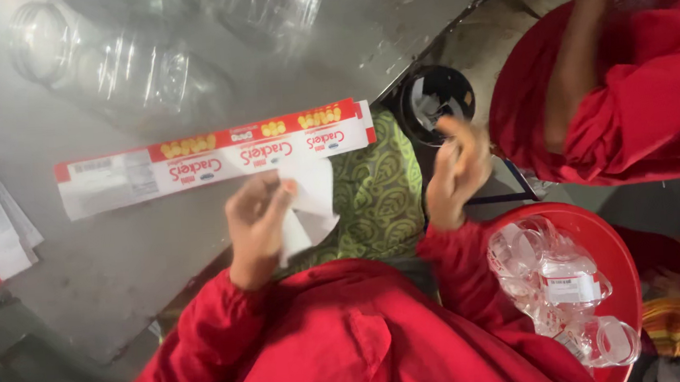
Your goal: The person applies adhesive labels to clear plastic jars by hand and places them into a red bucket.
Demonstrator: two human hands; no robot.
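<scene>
Desk (200, 248): grey metal, dull sheen, faintly scuffed. Label strip (218, 156): printed paper, glossy, red and white. Backing piece (309, 205) in left hand (256, 221): plain white paper, matt. Jars (131, 62): clear plastic, ribbed, reflective. Basin (611, 252): red plastic, smooth and glossy. Sleeves (207, 344): red woven cloth, matt. Lap cloth (376, 196): green leaf-print fabric.

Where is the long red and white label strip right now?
In the head view, the label strip lies flat on the grey metal table, left of centre, just above the left hand, which holds white backing paper, with clear plastic jars beyond it.
</scene>
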